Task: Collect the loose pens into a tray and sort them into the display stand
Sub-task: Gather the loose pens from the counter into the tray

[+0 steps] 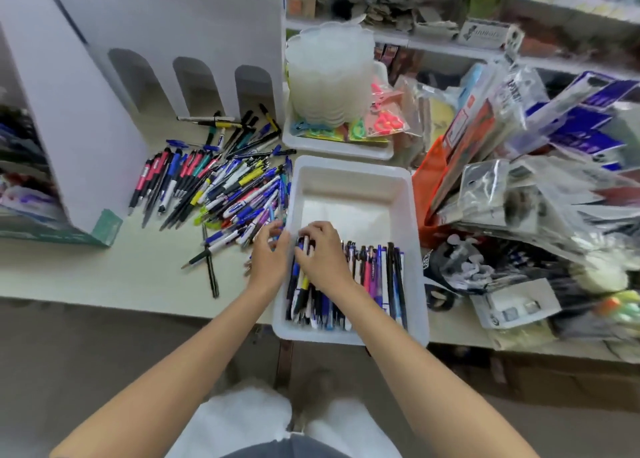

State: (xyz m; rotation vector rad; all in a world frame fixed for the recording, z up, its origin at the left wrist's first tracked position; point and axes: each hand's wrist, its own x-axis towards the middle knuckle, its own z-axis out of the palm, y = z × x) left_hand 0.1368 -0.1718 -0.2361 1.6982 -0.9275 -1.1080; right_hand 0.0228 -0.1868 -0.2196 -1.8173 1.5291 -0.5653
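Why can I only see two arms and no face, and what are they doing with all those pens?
The camera sits on the person's head and looks down, so you see only their own arms. No robot here, just two bare hands. On the counter lies a pile of loose pens beside a white display stand. A white tray holds a bunch of pens; the right hand curls its fingers round some of them. The left hand hovers at the tray's left rim, fingers spread, holding nothing I can see.
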